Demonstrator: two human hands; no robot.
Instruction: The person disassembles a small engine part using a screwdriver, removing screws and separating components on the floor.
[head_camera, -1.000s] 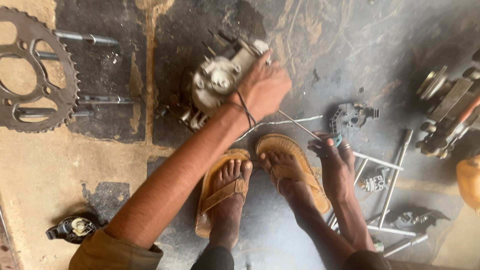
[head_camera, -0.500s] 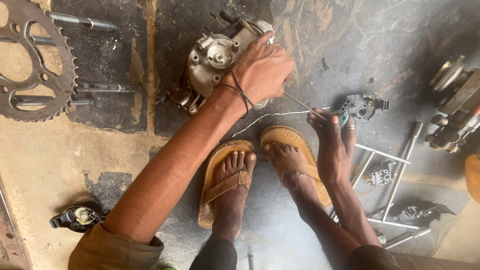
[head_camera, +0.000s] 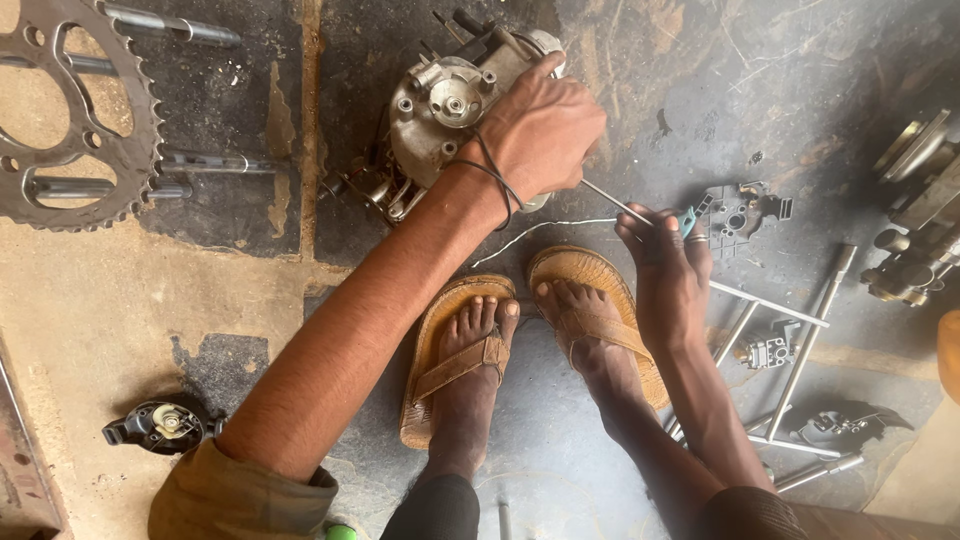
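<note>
Engine part (head_camera: 450, 110) sits on oily floor (head_camera: 620, 90) ahead of our feet, long axis slanting up to right. Our left hand (head_camera: 540, 130) grips its right end, fingers wrapped over casing. Our right hand (head_camera: 665, 260) pinches thin screwdriver (head_camera: 625, 207), shaft pointing up-left at part; left hand nearer. Sandals (head_camera: 450, 350) below. Big sprocket (head_camera: 80, 120) far left, loose rods (head_camera: 800, 340) right.
</note>
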